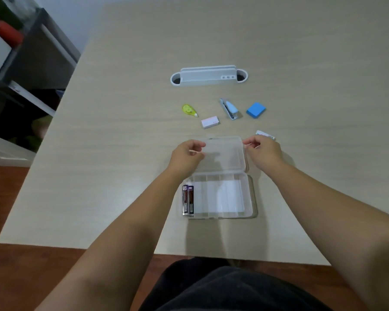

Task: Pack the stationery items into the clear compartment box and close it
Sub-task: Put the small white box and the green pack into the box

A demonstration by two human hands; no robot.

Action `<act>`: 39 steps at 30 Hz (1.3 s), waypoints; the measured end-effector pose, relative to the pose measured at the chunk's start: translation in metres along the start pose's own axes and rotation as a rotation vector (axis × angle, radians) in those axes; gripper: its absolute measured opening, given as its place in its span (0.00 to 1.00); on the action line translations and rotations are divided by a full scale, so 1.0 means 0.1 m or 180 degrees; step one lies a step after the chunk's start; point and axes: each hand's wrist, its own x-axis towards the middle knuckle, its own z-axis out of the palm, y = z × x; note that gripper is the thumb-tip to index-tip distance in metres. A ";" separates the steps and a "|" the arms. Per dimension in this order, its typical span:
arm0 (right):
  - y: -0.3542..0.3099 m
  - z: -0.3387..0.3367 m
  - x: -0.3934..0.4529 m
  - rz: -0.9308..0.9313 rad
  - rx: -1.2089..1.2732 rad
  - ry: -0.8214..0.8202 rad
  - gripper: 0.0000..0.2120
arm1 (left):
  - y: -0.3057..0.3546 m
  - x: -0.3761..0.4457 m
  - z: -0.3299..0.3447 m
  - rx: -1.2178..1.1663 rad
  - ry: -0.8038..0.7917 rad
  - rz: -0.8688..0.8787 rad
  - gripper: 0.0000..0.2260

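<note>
The clear compartment box (222, 198) lies open on the table near me, its lid (225, 153) folded back away from me. My left hand (186, 156) pinches the lid's left edge and my right hand (264, 151) pinches its right edge. Two dark lead-refill tubes (188, 200) lie in the box's leftmost compartment. Beyond the lid lie a yellow correction tape (189, 110), a pink-white staples box (209, 122), a light blue stapler (230, 108) and a blue eraser block (256, 110). A small white packet (265, 134) shows partly behind my right hand.
A white cable-slot organizer (208, 75) is set into the beige table (121, 131) further back. The table's left edge runs diagonally, with dark shelving (32, 59) and wooden floor (14, 277) beyond it. My dark-clothed lap (222, 288) is under the front edge.
</note>
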 end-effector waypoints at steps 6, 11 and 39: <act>0.10 -0.21 0.33 -0.0001 -0.0509 0.0257 0.10 | 0.36 0.47 0.33 0.1162 -0.0338 0.0677 0.12; 0.16 -0.26 0.55 -0.0093 -0.1198 -0.0001 0.15 | 0.36 0.90 0.30 0.1765 0.0070 0.0859 0.17; -0.04 -0.14 0.10 0.0478 0.1460 -0.0522 0.13 | 0.13 -0.30 0.03 0.1993 -0.0091 0.0652 0.17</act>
